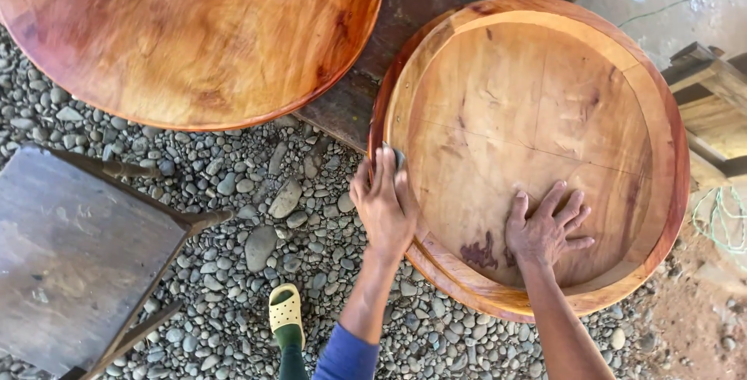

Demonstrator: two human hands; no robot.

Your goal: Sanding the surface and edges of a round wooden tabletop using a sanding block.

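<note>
a heavy round top, gripped at its rim

nearest me, at six o'clock, my yellow clog [285, 311] stands on the river pebbles [257, 217]. just beyond it my left hand [384, 203] curls over the near-left edge of the upturned round tabletop [537, 92], fingers closed on what looks like a small grey pad pressed against the rim at about nine o'clock of the disc; i cannot tell exactly what the pad is. my right hand [547, 228] lies flat and spread, palm down, on the inner face near six o'clock, holding nothing, only bracing.

the piece is thick solid wood with a raised lip all round, so i judge it heavy and stiff, not fragile, and its smooth reddish surface may be slick under a palm. the lip is the sure place to take hold: fingers hooked over it on opposite sides, not on the flat face.

at nine o'clock of the scene sits a dark wooden stool [70, 248]. farther, at eleven o'clock, a second glossy round top [187, 30] rests, well apart from mine.
</note>
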